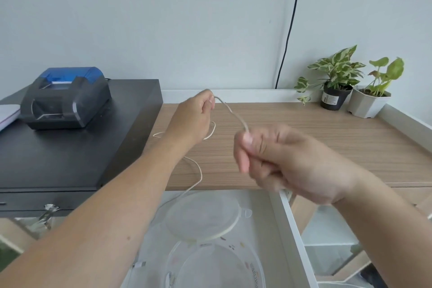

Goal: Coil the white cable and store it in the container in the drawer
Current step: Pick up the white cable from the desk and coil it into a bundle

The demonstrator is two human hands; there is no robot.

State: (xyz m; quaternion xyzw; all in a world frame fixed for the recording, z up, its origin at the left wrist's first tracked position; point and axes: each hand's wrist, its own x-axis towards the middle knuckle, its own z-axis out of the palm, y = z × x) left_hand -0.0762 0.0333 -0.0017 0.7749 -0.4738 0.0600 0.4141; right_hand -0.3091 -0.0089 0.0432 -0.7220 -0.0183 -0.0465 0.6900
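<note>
Pinched between both hands: white cable [231,112], left hand [194,116] at 10 o'clock of clenched right hand [287,163]; slack trails over wooden counter [327,142].

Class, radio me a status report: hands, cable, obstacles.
Left hand and right hand both pinching white cable, uncoiled. Slack trails into open drawer. Container lidless, nothing blocking.

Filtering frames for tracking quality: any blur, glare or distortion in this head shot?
Head view: right hand motion-blurred, its fingers smeared; left hand sharper. White cable faint between the hands. Wide-angle bends the black wall cord and desk edges. Even, soft light, no hard shadows. Clear lid low-contrast against the drawer.
</note>
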